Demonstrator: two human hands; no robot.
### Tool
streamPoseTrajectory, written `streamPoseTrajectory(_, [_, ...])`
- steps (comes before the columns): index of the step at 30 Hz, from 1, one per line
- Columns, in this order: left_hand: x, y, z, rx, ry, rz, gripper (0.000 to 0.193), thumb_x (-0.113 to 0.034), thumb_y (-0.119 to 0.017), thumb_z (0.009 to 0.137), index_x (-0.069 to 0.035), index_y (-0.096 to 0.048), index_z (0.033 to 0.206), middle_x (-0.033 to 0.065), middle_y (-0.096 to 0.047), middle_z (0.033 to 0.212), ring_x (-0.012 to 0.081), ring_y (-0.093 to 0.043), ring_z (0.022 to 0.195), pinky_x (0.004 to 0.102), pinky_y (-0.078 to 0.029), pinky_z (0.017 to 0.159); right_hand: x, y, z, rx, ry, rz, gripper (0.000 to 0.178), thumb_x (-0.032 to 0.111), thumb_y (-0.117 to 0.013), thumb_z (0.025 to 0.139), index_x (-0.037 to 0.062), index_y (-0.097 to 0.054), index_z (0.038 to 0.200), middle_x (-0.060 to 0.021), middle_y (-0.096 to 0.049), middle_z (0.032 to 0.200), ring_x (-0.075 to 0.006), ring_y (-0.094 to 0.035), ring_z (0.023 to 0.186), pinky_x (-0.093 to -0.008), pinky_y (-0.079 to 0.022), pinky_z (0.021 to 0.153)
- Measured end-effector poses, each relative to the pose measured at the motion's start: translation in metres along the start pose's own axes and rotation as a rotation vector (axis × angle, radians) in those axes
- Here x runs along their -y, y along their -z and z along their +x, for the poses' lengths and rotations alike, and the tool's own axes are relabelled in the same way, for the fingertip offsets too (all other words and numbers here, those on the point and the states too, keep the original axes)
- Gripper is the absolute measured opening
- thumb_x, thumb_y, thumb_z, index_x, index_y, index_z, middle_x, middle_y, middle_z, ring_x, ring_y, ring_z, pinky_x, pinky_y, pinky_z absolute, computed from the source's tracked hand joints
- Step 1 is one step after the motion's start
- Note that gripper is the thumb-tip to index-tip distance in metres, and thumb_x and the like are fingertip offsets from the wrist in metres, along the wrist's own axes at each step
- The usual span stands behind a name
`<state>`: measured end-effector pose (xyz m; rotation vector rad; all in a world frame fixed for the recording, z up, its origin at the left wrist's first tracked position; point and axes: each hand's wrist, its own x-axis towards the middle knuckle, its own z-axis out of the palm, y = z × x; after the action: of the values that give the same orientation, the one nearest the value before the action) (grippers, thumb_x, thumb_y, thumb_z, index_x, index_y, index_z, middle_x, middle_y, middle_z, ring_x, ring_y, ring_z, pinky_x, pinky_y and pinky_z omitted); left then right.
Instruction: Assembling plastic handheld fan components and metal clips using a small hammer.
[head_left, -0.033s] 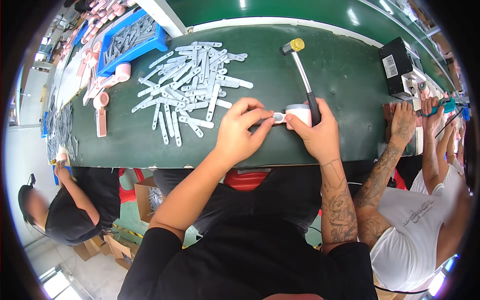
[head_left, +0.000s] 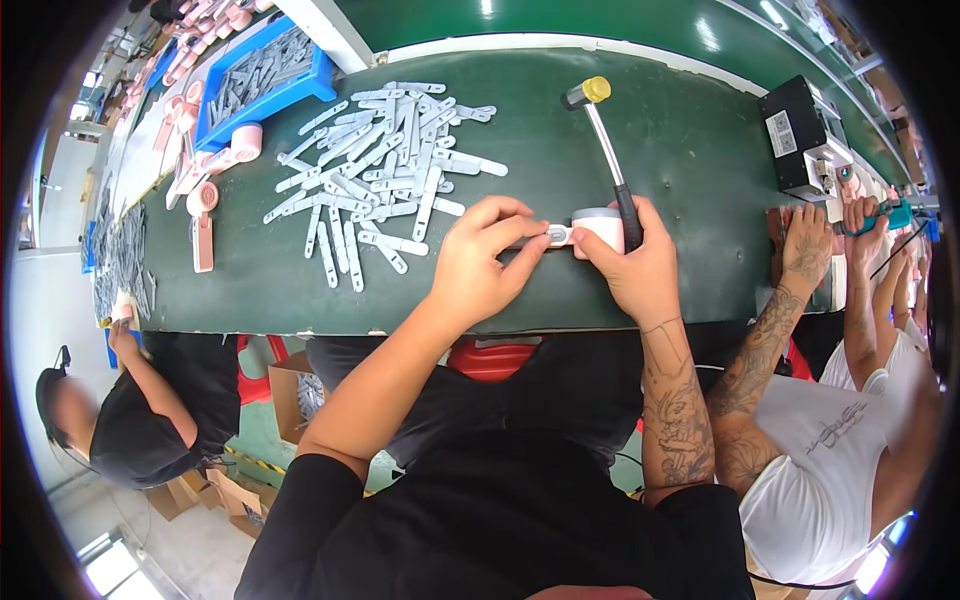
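Both of my hands hold a pink handheld fan (head_left: 598,240) with a round, grey-edged head, just above the green table. My left hand (head_left: 490,255) is closed on its handle end, where a small grey inset shows; the fingers hide most of the handle. My right hand (head_left: 640,262) is closed around the head, thumb in front. A mallet (head_left: 606,140) with a yellow face and black grip also lies in the right hand, its head pointing away from me. Left of my hands spreads a loose pile of grey plastic strips (head_left: 390,165).
A blue bin (head_left: 320,82) of grey strips stands at the far left, beside more pink fans (head_left: 203,235). A black box-shaped machine (head_left: 800,135) sits at the right edge. Co-workers work on both sides; a tattooed arm (head_left: 765,330) reaches in close on my right.
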<state>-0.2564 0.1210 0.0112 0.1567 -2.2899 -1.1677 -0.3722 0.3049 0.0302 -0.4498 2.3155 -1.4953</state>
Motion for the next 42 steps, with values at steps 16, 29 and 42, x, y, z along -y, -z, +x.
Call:
streamPoseTrajectory(16, [0.015, 0.014, 0.016, 0.226, 0.002, -0.198, 0.01, -0.01, -0.081, 0.094, -0.004, -0.081, 0.102, 0.0108, -0.08, 0.103, 0.0317, -0.077, 0.087, 0.0392, -0.06, 0.073, -0.019, 0.017, -0.04, -0.144, 0.227, -0.188, 0.04, 0.015, -0.059, 0.112, 0.0023, -0.064, 0.149, -0.0129, -0.075, 0.108, -0.0175, -0.069, 0.094, -0.0332, -0.055, 0.09])
streamPoseTrajectory(29, [0.021, 0.009, 0.011, 0.2, 0.011, -0.228, 0.009, -0.01, -0.082, 0.094, -0.003, -0.077, 0.098, 0.012, -0.08, 0.1, 0.0339, -0.078, 0.089, 0.0405, -0.062, 0.075, 0.023, 0.058, -0.112, 0.108, 0.031, -0.444, 0.045, 0.008, -0.058, 0.111, 0.0033, -0.06, 0.156, -0.018, -0.075, 0.121, -0.0257, -0.071, 0.099, -0.0322, -0.054, 0.097])
streamPoseTrajectory(42, [-0.003, 0.028, 0.007, 0.113, 0.074, -0.089, 0.021, -0.019, -0.088, 0.089, -0.006, -0.078, 0.103, 0.0089, -0.078, 0.099, 0.0329, -0.073, 0.104, 0.0454, -0.059, 0.09, 0.021, 0.059, -0.121, -0.087, 0.211, -0.403, 0.045, 0.008, -0.056, 0.112, 0.001, -0.059, 0.157, -0.0099, -0.074, 0.099, -0.0168, -0.064, 0.082, -0.033, -0.054, 0.08])
